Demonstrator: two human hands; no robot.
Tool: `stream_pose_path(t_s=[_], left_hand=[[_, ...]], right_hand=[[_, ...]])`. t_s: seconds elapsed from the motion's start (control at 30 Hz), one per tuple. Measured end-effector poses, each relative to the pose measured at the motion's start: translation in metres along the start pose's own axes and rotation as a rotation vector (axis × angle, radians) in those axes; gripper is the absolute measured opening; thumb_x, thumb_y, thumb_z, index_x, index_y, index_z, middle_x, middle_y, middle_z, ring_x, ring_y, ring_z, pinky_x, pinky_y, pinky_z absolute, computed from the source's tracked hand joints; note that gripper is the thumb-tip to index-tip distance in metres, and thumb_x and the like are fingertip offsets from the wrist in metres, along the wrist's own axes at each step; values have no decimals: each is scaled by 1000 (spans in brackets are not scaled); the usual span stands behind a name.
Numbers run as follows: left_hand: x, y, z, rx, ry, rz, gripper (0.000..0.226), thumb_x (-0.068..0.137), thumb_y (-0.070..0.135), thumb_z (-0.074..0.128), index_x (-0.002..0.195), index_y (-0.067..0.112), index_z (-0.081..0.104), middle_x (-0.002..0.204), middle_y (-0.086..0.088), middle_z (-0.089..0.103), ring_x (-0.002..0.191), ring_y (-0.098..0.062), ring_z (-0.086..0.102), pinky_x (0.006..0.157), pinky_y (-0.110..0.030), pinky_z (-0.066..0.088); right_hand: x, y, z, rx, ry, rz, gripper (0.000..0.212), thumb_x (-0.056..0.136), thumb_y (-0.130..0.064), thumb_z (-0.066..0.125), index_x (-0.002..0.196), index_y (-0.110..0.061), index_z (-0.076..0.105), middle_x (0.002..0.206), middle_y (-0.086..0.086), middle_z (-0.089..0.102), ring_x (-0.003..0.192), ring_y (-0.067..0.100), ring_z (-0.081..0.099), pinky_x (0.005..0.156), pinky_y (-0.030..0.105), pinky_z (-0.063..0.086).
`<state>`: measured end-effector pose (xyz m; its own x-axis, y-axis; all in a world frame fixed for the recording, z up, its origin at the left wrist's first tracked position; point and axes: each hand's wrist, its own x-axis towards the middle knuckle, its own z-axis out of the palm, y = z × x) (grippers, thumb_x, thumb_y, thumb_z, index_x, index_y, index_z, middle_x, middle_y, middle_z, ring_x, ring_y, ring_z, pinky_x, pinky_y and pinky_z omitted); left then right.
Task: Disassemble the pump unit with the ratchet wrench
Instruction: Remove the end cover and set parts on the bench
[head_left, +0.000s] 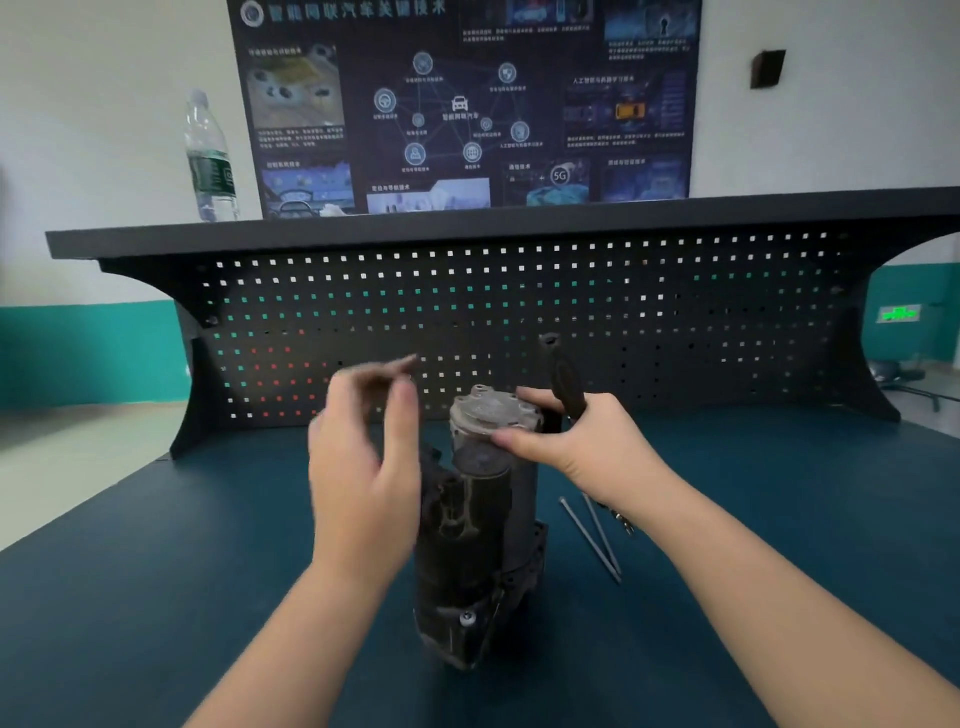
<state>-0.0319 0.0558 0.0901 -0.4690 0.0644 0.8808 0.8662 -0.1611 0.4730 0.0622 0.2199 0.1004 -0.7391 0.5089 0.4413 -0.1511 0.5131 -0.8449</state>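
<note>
One pump unit (475, 525) stood upright mid-bench on the blue mat (156, 597), grimy dark body, grey round cap on top. Left hand (363, 457) was raised beside it, blurred, pinching one small thin piece. Right hand (576, 441) gripped the ratchet wrench (563, 379) with fingers on the cap. Two long bolts (597, 540) lay just right. One water bottle (210, 161) on the shelf; poster (467, 104) read "5G".

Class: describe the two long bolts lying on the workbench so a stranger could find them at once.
Start at the blue workbench, then the upright pump unit at its centre. Just right of it, below the right hand, lie the long bolts: two thin grey rods, side by side.
</note>
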Motion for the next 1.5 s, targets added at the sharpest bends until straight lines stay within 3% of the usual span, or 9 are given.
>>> stream_pose_path(t_s=[0.1,0.2,0.3,0.43,0.63,0.87,1.07,1.37,1.5], left_hand=[[-51,-15,-8,-25,-53,-261,82,64,71,64,132,37,32,134,25,41,131,-7,40,109,-27,30],[-81,-20,7,-93,-242,-458,116,44,53,81,138,50,13,131,32,45,125,2,46,105,-21,36],[-92,-29,14,-118,-212,-548,115,49,42,83,126,74,5,108,42,58,96,17,58,73,2,40],[-92,-34,15,-99,-145,-539,115,54,30,86,123,78,8,95,40,64,84,18,61,66,5,37],[-91,-32,15,-121,-145,-550,110,48,50,79,127,75,5,98,42,60,87,20,58,67,6,36],[-92,-33,15,-119,-165,-544,110,48,58,76,129,74,3,98,40,61,86,20,58,65,6,37],[-93,-32,14,-119,-188,-522,109,49,59,75,130,72,4,96,43,60,85,20,58,64,5,38],[-95,-33,15,-107,-205,-482,107,52,57,76,131,70,5,95,41,62,84,19,60,65,5,38],[-93,-36,15,-97,-192,-490,106,52,57,76,130,71,6,94,40,62,84,18,60,65,5,38]], right_hand=[[2,2,-1,-15,15,-1,76,51,-54,85,120,-29,67,103,-26,67,94,-20,58,75,1,41],[4,2,0,-61,24,7,67,52,-57,85,112,-34,67,101,-24,69,90,-17,59,75,7,41],[6,-1,-1,-123,10,20,55,52,-59,82,100,-39,65,94,-26,70,87,-14,62,71,7,43],[14,-12,-7,-215,-126,38,37,56,-54,84,83,-41,62,77,-44,62,77,-25,56,57,-5,37],[28,-32,-14,-421,-239,110,68,56,-59,79,104,-12,70,59,-6,56,40,2,43,41,14,33],[24,-44,-5,-473,-211,60,32,65,-40,79,91,-30,63,98,1,71,61,0,62,55,21,51],[13,-44,-3,-473,-126,25,56,61,-41,80,108,-14,68,112,8,70,105,29,65,93,49,52],[10,-42,-7,-425,-133,-1,58,60,-39,80,116,-29,69,102,-27,67,100,-6,62,97,26,50],[13,-43,-3,-443,-116,16,51,60,-39,81,109,-30,71,102,-16,72,100,12,68,92,38,54]])
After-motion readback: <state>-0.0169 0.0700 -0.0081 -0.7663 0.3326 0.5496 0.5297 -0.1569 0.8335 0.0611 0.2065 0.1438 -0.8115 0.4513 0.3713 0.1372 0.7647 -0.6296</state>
